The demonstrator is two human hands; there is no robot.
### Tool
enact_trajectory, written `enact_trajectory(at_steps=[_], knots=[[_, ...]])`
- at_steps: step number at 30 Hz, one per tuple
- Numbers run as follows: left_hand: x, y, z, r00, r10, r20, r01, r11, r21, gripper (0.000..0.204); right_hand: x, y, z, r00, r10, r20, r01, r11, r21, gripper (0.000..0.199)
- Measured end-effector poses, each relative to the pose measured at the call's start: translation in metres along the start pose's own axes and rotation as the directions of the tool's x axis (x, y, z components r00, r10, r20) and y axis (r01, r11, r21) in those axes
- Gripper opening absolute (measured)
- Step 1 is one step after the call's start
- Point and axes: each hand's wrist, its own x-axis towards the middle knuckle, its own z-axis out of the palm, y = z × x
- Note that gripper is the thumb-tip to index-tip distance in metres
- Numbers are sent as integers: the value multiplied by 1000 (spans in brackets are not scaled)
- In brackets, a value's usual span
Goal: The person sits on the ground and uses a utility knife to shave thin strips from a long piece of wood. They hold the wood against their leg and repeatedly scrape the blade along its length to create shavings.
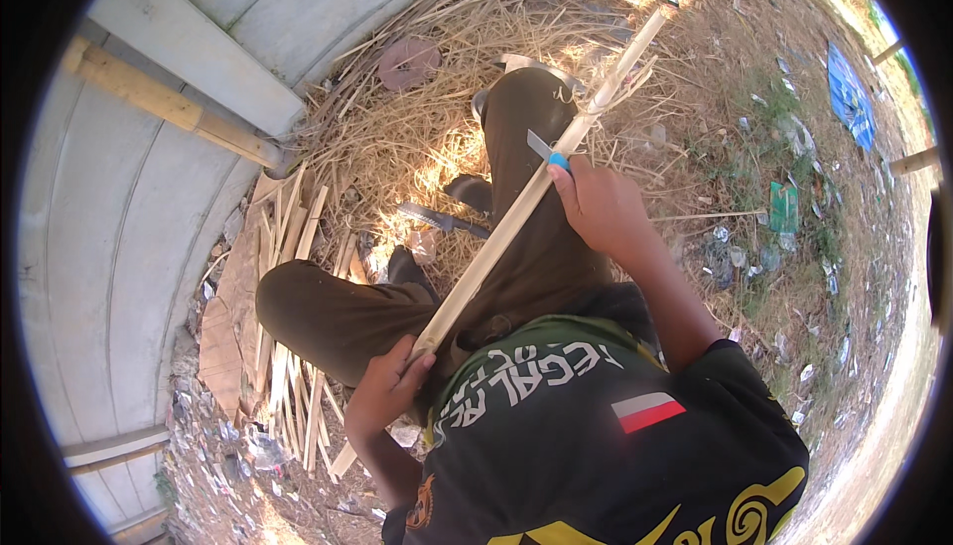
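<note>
A long pale strip of split bamboo (pixel 496 237) slants across my lap, its far end beyond my right knee. My left hand (pixel 385 386) is closed around its near end, close to my waist. In my right hand (pixel 601 209) is a knife (pixel 538 144) with blue showing at the grip. Its short metal blade lies across the strip near my right knee, and the fingers on the handle are partly hidden. Thin curled slivers (pixel 635 81) stick out from the strip past the blade. On the ground between my legs rests a dark, long tool with a toothed-looking edge (pixel 442 218).
Bamboo shavings (pixel 452 143) cover the ground ahead. Cut bamboo strips (pixel 298 396) are piled at my left, by flattened cardboard (pixel 220 351). A pale panel wall (pixel 119 217) with a bamboo pole (pixel 174 108) stands left. Right are a blue sheet (pixel 851 95) and litter.
</note>
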Motion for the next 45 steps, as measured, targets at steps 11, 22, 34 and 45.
enact_trajectory(at_steps=[11,22,34,45], knots=[[58,14,10,977,212,3,-212,976,52,27,0,1,-5,1000,0,28,0,1000,3,43],[120,84,29,954,299,-20,-293,945,149,33,0,3,-9,999,14,42,-14,1000,3,42],[96,63,33,967,232,-103,-222,969,105,35,-3,1,-3,1000,-18,14,19,999,-48,39],[6,16,11,989,65,-131,-62,998,25,26,1,-1,3,997,-15,-70,12,999,-46,46]])
